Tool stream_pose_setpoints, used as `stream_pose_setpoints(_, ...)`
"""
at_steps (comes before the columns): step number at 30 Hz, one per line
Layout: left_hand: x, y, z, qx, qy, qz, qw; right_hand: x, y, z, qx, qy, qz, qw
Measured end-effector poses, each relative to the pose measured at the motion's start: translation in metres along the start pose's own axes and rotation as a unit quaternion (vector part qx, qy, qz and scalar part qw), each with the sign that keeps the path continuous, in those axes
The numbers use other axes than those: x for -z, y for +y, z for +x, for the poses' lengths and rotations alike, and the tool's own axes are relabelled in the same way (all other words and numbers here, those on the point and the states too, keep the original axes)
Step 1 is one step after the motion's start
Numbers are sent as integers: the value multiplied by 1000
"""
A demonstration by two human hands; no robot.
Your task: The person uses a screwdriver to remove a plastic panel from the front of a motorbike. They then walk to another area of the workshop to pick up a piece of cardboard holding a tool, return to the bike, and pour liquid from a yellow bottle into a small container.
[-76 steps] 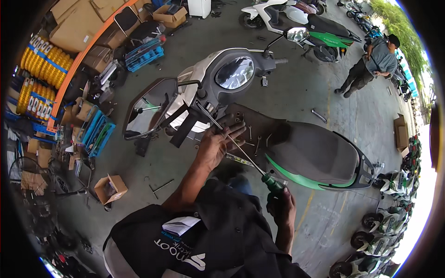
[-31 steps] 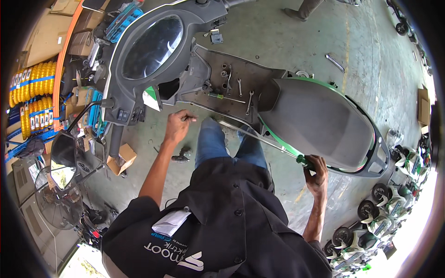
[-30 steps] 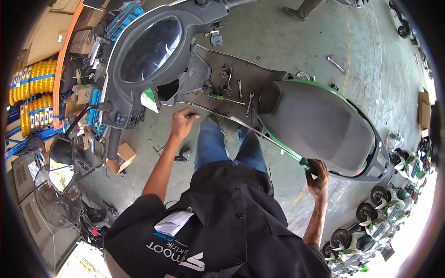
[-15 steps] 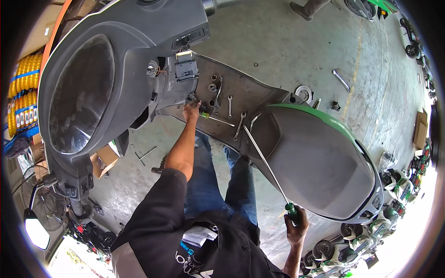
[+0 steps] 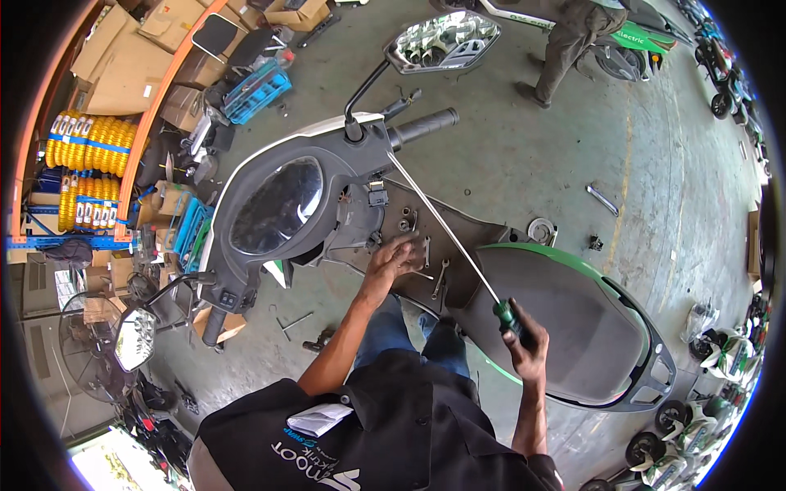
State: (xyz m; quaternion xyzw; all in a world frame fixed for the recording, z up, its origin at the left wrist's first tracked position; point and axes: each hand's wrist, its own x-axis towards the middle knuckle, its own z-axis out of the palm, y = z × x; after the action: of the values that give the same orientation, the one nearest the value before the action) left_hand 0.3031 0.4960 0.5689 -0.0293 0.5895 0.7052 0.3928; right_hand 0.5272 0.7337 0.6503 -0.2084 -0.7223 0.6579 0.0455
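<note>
A: Where are the hands, relative to the scooter (image 5: pixel 458 270)?

B: Both are over its floorboard (image 5: pixel 458 237), the flat grey plate between the front panel (image 5: pixel 278 209) and the seat (image 5: pixel 573 327). The left hand (image 5: pixel 393 258) lies on the plate with fingers spread and bent, touching small parts there; I cannot tell if it pinches one. The right hand (image 5: pixel 524 344) is closed around the green handle of a screwdriver (image 5: pixel 458 245), beside the front edge of the seat.

A: And the shaft?

B: Long, thin, bright metal. It runs from the handle up across the floorboard, and its tip reaches the handlebar grip (image 5: pixel 422 127).

A: What lies on the plate?

B: Two wrenches (image 5: pixel 434 266), small and shiny, just beside the left hand, and some bolts nearer the front panel.

A: Is there room around?

B: Right of the scooter the concrete floor (image 5: pixel 573 164) is smooth and open, with only a round part (image 5: pixel 540 231) and a wrench on it. Left of the scooter it is crowded: cardboard boxes (image 5: pixel 123 57), a blue crate (image 5: pixel 254 90), yellow springs (image 5: pixel 90 143) on a shelf.

A: The seat surface?

B: Matte dark grey, rounded, with a green glossy rim.
</note>
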Motion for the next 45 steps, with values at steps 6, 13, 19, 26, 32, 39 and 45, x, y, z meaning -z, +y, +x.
stream_pose_setpoints(6,-67,104,24,-138,-113,-177,968,-9,-20,58,36,-36,19,998)
stream_pose_setpoints(13,-79,119,34,-186,-26,-118,975,1,-21,57,-13,-37,20,999)
stream_pose_setpoints(19,-84,125,30,-178,-4,-64,982,3,-23,53,-59,-34,90,994)
stream_pose_setpoints(26,-86,125,36,-184,11,-71,980,5,-51,50,-61,-19,80,995)
stream_pose_setpoints(32,-87,125,41,-187,1,-136,973,19,-75,52,-37,-41,20,998)
stream_pose_setpoints(39,-92,126,40,-193,0,-143,971,14,-74,49,60,-19,-30,998)
stream_pose_setpoints(45,-93,126,40,-192,16,-125,973,18,-75,52,-132,-45,160,977)
